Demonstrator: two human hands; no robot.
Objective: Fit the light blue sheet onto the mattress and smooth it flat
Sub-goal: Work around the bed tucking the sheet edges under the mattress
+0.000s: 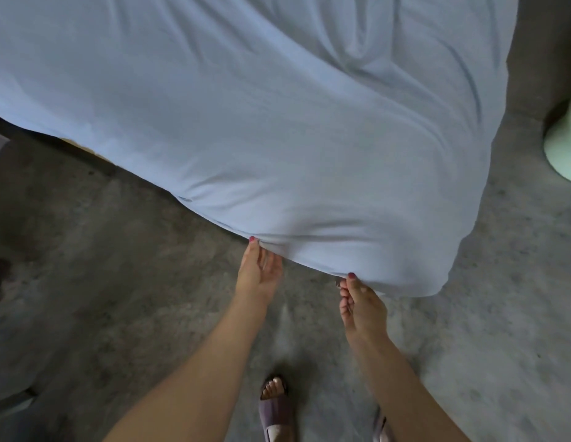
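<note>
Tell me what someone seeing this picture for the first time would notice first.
The light blue sheet fills the upper frame, draped over the bed with long creases toward the upper right. At its lower edge, the left hand and right hand pinch the hem. Below, a foot in a purple sandal stands on the grey concrete floor.
</note>
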